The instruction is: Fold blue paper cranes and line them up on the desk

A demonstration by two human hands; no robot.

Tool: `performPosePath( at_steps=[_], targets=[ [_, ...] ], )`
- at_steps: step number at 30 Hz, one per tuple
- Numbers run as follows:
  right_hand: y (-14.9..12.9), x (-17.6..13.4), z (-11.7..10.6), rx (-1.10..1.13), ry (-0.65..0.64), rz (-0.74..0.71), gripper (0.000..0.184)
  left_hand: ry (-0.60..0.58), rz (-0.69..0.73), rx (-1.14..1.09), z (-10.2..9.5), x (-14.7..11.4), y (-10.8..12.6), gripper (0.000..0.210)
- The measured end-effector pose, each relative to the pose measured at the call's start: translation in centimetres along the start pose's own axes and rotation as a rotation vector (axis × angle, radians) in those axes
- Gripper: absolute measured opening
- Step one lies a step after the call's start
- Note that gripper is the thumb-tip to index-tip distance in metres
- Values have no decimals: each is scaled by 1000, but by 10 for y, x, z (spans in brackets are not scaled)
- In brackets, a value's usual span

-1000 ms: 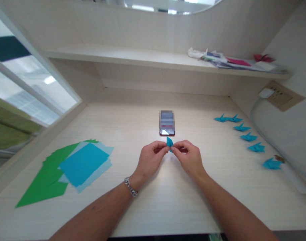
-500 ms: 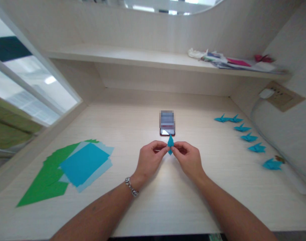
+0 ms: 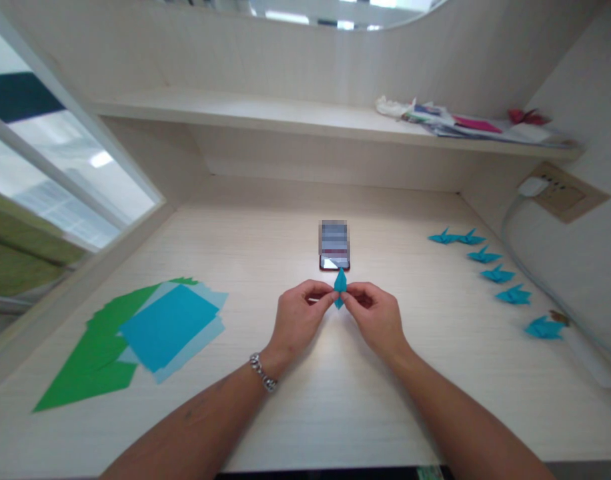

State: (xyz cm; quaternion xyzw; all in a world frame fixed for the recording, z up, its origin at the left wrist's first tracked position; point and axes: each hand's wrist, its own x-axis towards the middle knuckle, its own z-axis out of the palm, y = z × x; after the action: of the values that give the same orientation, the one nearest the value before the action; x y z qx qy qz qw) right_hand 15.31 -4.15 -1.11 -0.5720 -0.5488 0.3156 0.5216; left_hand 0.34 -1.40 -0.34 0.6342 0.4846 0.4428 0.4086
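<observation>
Between my two hands stands a small piece of folded blue paper (image 3: pixel 340 280), narrow and pointed at top and bottom. My left hand (image 3: pixel 303 312) pinches its left edge with thumb and fingers. From the other side my right hand (image 3: pixel 374 313) pinches the right edge, the thumbs close together near its middle. Part of the paper is hidden behind the thumbs. Just beyond the paper's upper tip lies a phone (image 3: pixel 334 245), its screen blurred out.
Blue sheets (image 3: pixel 170 327) lie over green sheets (image 3: pixel 85 363) on the left. Several folded blue paper cranes (image 3: pixel 498 273) line the right side, near a cable (image 3: pixel 535 287) from a wall socket (image 3: pixel 565 193). A shelf (image 3: pixel 260 113) with papers (image 3: pixel 465 123) spans the back.
</observation>
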Motion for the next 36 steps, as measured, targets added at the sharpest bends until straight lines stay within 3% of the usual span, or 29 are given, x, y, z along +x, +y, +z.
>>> performPosePath(
  at_steps=[16, 36],
  targets=[
    [2, 0, 1, 14, -17, -2, 12, -25, 28, 114, 0, -1, -2, 15],
    [0, -2, 1, 7, -4, -18, 15, -4, 307, 294, 1, -7, 0, 12]
  ],
)
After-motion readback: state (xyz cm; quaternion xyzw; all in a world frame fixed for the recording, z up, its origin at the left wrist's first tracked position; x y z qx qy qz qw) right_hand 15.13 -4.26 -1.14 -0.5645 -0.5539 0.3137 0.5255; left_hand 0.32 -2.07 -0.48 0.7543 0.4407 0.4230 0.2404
